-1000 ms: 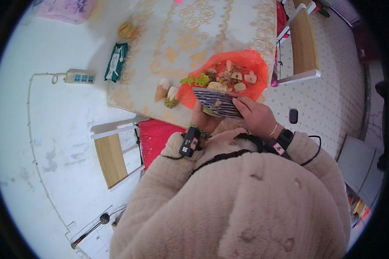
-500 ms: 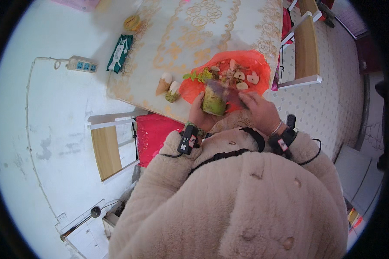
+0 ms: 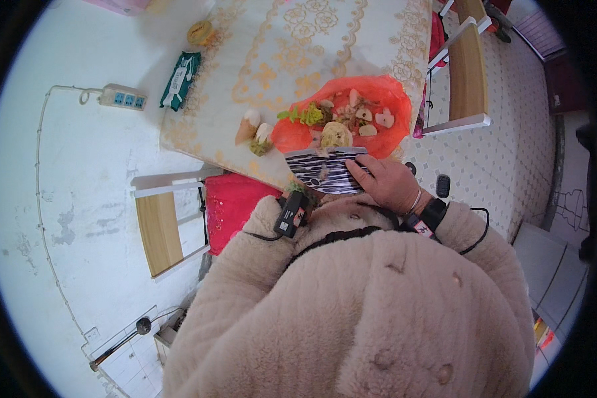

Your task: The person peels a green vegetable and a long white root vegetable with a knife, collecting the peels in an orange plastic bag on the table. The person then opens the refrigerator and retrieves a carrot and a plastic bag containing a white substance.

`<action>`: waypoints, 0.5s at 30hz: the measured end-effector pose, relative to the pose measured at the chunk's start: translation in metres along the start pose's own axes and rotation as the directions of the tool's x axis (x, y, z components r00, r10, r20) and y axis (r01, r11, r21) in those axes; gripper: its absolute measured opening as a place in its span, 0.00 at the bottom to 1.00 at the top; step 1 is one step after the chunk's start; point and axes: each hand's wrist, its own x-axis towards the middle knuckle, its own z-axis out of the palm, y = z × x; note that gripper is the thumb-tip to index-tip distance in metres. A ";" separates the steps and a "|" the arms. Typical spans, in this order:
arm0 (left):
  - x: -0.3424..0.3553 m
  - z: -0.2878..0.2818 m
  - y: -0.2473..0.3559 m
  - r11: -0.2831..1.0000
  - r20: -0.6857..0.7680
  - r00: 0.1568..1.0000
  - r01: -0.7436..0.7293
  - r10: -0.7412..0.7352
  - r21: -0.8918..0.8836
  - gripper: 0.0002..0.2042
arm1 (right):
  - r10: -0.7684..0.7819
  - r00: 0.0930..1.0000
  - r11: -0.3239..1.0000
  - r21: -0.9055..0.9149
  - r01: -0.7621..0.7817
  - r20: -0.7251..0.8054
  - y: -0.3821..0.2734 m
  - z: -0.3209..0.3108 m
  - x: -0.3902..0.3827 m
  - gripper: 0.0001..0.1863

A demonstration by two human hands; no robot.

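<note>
Striped blade held at the near edge of a flower-patterned surface

The right hand [image 3: 388, 186] grips the right end of a broad blade [image 3: 325, 169] striped black and white, its fingers lying over the face. The blade spans the space in front of the person's body, by the edge of the surface [image 3: 298, 46]. It hides most of the left hand, so I cannot tell whether that one is holding anything. A round, pale vegetable piece [image 3: 337, 134] shows just past the blade's far edge.

Beyond, a red plastic bag [image 3: 393, 142] lies spread on the surface, bearing pale chunks and scraps, with green leaves [image 3: 305, 115] at its left side. Left of the bag, two partly pale lumps [image 3: 248, 127] lie side by side. The surface has a white cover with golden flowers; near its left edge rest a teal packet [image 3: 180, 81] and a round yellow item [image 3: 199, 32].

A power strip [image 3: 122, 97] is fixed to the marked white wall [image 3: 93, 219]. A wooden-backed chair [image 3: 159, 232] with red cloth [image 3: 235, 212] stands at the near left, another chair [image 3: 467, 73] at the right, over patterned tiles [image 3: 517, 99].
</note>
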 end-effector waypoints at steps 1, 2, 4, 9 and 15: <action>0.000 0.002 0.000 1.000 0.003 1.000 -0.025 0.025 0.018 0.23 | -0.088 0.996 0.996 -0.024 0.087 -0.006 -0.001 0.001 -0.001 0.23; 0.001 0.006 0.001 0.997 -0.013 1.000 0.028 -0.027 0.077 0.24 | 0.005 0.999 0.998 -0.059 -0.002 0.046 -0.001 0.003 -0.001 0.23; 0.000 0.014 0.004 0.977 -0.061 0.994 0.095 -0.085 0.192 0.24 | 0.049 0.999 0.997 -0.066 -0.048 0.010 0.001 0.007 0.000 0.23; -0.005 0.034 0.005 0.971 -0.236 0.959 0.195 -0.159 0.141 0.25 | 0.349 0.933 0.936 -0.071 -0.344 0.090 0.013 0.007 0.004 0.24; -0.005 0.021 0.008 0.975 -0.049 0.975 0.218 -0.216 0.034 0.26 | 0.173 0.985 0.983 0.060 -0.173 -0.001 0.006 0.005 -0.003 0.22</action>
